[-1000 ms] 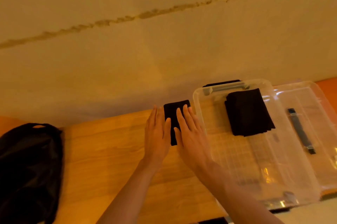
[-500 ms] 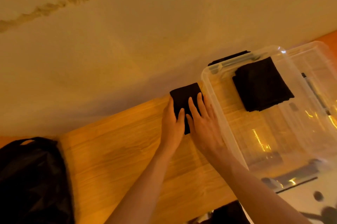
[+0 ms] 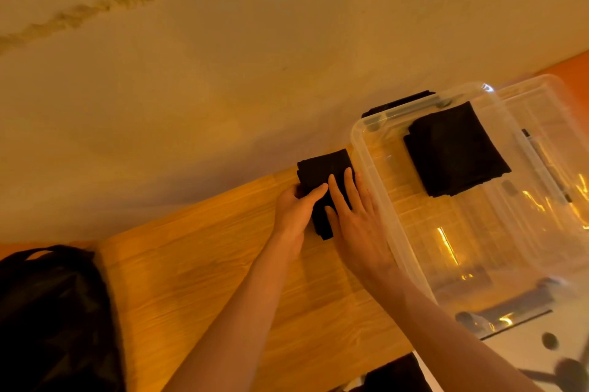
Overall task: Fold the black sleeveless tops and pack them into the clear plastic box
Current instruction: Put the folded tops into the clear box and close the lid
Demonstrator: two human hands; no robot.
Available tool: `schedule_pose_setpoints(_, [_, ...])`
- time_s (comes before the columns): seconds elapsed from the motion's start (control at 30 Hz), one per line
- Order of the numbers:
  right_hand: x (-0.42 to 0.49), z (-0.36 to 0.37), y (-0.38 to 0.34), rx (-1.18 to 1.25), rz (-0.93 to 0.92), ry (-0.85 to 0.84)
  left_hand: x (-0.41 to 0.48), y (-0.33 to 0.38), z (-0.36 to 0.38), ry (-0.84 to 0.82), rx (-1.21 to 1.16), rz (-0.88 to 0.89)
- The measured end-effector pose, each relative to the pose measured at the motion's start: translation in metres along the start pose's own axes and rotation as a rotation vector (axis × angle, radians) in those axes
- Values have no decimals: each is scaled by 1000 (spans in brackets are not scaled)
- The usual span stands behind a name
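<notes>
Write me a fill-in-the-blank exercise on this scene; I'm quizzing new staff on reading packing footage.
1. The small folded black top lies on the wooden table, just ___ of the clear plastic box.
2. The left hand grips that top's edge, while the right hand lies on it with fingers ___, not curled.
3. A stack of folded black tops lies ___ the box.
Missing words: left; straight; inside.

Wooden table (image 3: pixel 191 280) against beige wall (image 3: pixel 223 73); black bag (image 3: pixel 47 321) at left edge.
</notes>
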State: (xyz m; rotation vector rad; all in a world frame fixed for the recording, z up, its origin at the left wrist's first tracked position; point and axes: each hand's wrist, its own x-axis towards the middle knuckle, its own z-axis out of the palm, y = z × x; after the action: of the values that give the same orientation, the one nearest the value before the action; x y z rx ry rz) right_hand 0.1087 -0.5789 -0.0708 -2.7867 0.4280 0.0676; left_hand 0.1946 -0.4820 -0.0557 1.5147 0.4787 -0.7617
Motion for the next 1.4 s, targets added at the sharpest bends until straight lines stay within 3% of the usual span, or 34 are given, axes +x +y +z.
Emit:
schedule_pose_setpoints(0.2, [-5, -4, 7, 125, -7, 1, -4, 0, 2, -24, 62, 52])
schedule_pose_setpoints(0.63, [-23, -7, -5, 193, -114, -32, -31, -5, -16, 78, -158, 70])
schedule_pose_setpoints(0.9, [-28, -87, -42, 476, -203, -32, -106, 41, -44, 89, -239, 182])
schedule_pose_setpoints(1.13, [-29, -157, -21, 1050, -40, -85, -147, 81, -16, -50, -281, 262])
schedule_pose_setpoints(1.27, [-33, -188, 14, 1194, -19, -123, -155, 85, 24, -155, -248, 265])
schedule_pose_setpoints(1.4, [-44, -199, 65, 1336, 176, -152, -160, 78, 75, -299, -244, 216])
